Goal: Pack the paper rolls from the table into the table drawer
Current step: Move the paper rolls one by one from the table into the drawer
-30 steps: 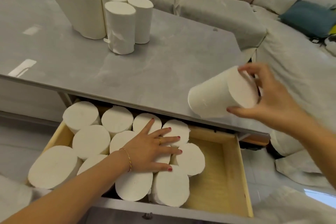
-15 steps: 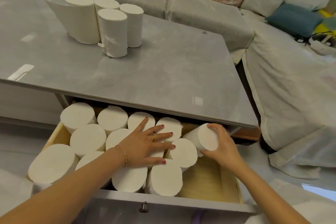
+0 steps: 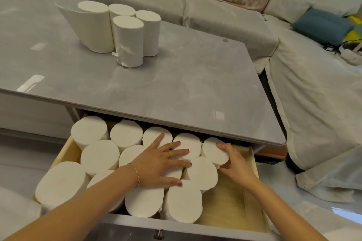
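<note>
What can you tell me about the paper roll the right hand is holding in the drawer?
The paper roll is a plain white cylinder with no wrapper, soft and a bit fuzzy at its rim. It stands about upright, flat round end facing up, at the right end of the back row in the wooden drawer, partly under the table edge. The right hand grips its right side, fingers curled over the rim. Its left side sits close against the neighbouring rolls; bare drawer floor lies to its right.

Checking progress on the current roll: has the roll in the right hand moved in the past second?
Yes. The roll in the right hand went from above the table edge down into the drawer, beside the back row.
</note>
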